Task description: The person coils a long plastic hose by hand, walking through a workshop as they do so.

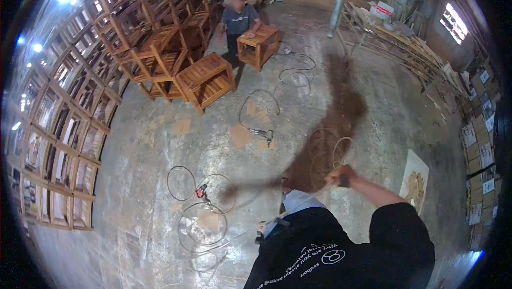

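My right hand [341, 176] is closed in a fist, held out to the right above the floor. It grips a thin, pale air hose [305, 201] that slants down to the left, and a small dark piece shows at the fist. A loop of hose [335, 149] shows just above this hand. Only a small part of my left hand [262, 227] appears beside my black shirt, near the same line of hose. A dark object [260, 239] lies against it. Its fingers are too hidden to read.
On the floor lie a red-and-black air tool [201, 193] with coiled hose, another air tool [268, 136], and cardboard pieces [241, 136]. A person [239, 19] stands by a wooden stool [259, 45]. Stacked furniture [154, 43] rises left, cartons [481, 145] right. A white board [413, 174] lies nearby.
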Motion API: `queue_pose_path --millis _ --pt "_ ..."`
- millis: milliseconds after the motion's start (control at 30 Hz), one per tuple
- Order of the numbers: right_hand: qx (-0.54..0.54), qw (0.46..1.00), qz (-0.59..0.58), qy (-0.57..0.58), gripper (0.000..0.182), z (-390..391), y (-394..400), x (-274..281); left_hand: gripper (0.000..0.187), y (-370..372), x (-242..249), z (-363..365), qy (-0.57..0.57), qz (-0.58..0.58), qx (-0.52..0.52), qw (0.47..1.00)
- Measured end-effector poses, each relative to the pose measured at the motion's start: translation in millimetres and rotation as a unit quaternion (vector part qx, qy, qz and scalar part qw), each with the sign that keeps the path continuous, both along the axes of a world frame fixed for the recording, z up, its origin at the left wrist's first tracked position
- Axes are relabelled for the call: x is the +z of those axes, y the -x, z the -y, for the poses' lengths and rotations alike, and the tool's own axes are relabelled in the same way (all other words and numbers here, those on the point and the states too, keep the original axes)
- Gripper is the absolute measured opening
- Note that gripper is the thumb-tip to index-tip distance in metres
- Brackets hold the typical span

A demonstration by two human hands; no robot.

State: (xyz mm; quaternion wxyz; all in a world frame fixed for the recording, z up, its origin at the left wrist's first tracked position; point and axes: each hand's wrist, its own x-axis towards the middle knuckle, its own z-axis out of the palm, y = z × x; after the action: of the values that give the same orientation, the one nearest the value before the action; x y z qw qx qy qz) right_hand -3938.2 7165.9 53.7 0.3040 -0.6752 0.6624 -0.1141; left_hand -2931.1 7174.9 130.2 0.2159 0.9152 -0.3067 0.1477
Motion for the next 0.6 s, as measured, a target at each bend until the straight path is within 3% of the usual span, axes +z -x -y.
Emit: queue_pose_path --millis 67,100,133,167,233,267,333,400,433,500,533,567,600 --pt "0.027 0.993 -0.101 0.053 0.034 27.9 -68.7 46.8 0.027 106.7 -93.8 53.6 0.018 -0.11 -0.201 0.973" --pt "0.031 0.988 -0.124 0.084 0.031 38.4 -84.8 33.5 0.026 187.8 -128.9 87.3 0.034 -0.182 -0.32 0.929" --pt "0.044 0.984 -0.088 0.152 0.03 49.8 -99.7 17.8 0.026 314.7 -123.8 120.2 -0.025 -0.097 -0.411 0.906" --pt "0.056 0.972 -0.053 0.221 0.028 63.8 -110.8 9.2 0.024 418.8 -99.0 134.5 0.057 -0.321 -0.532 0.781" --pt "0.012 0.979 -0.097 0.18 0.026 89.9 -126.7 37.9 0.043 599.1 -50.6 145.2 -0.073 -0.381 -0.604 0.696" --pt "0.01 0.979 -0.089 0.185 0.025 98.0 -122.3 53.5 0.044 658.5 -67.5 144.3 -0.004 -0.361 -0.687 0.63" --pt "0.0 0.978 -0.072 0.193 0.023 106.8 -99.5 76.1 0.039 726.0 6.1 135.9 -0.126 -0.284 -0.735 0.603" --pt "-0.034 0.979 -0.065 0.188 0.023 106.8 -57.0 79.4 0.029 748.4 31.7 152.9 -0.208 -0.325 -0.695 0.607" --pt "-0.048 0.98 -0.061 0.185 0.024 105.7 -34.4 76.5 0.019 746.1 17.0 166.9 -0.187 -0.344 -0.721 0.571" --pt "-0.13 0.976 0.075 0.155 0.027 91.4 17.3 55.3 0.018 743.6 21.0 187.8 -0.094 -0.33 -0.661 0.668" --pt "-0.169 0.965 0.143 0.143 0.029 79.6 43.9 41.1 0.015 730.7 1.1 214.0 -0.102 -0.33 -0.641 0.686" --pt "-0.198 0.956 0.172 0.131 0.028 66.5 71.4 20.6 0.021 724.3 -5.6 237.8 -0.021 -0.369 -0.618 0.694" --pt "-0.217 0.957 0.16 0.111 0.026 47.9 100.1 -14.1 0.032 717.7 22.7 254.4 -0.107 -0.235 -0.599 0.758"
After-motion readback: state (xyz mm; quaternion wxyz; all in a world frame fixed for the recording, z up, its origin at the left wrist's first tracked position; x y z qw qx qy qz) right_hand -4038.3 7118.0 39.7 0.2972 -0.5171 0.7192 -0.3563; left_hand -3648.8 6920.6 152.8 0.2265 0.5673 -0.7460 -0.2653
